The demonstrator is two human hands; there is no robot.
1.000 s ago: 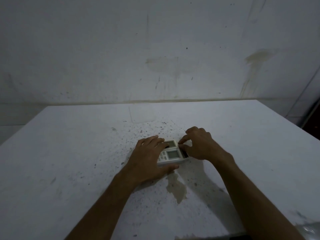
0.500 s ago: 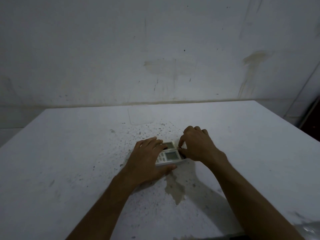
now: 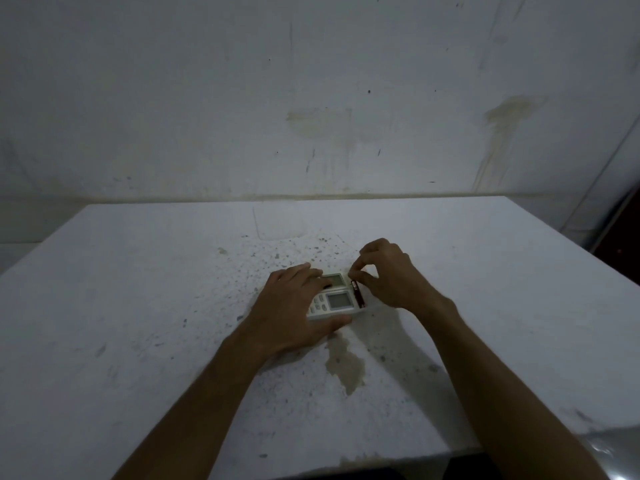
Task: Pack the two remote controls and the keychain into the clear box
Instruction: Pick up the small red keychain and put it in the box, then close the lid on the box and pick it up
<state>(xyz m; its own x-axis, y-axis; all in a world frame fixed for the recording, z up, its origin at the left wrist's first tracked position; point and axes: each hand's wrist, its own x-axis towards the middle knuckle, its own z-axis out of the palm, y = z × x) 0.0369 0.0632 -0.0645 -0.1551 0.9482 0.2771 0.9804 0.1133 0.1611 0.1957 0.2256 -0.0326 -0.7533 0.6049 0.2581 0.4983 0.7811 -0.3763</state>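
Two white remote controls lie side by side with their screens up, the near remote [image 3: 337,301] and the far remote [image 3: 334,280]. They sit inside the clear box [image 3: 367,308], whose walls are barely visible. My left hand [image 3: 294,306] covers their left halves, fingers over the far one and thumb against the box's near side. A dark red keychain [image 3: 358,295] lies along the right ends of the remotes. My right hand [image 3: 391,275] hovers just right of it, thumb and forefinger pinched at the keychain's far end.
The white table [image 3: 138,306] is speckled and has a brown stain [image 3: 346,365] near the box. A faint clear rectangular outline [image 3: 278,221] lies at the back of the table. Shiny plastic [image 3: 613,448] shows at the bottom right corner. A stained wall stands behind.
My right hand has lifted and drawn back slightly, uncovering the keychain beside the remotes. My left hand has stayed on the box.
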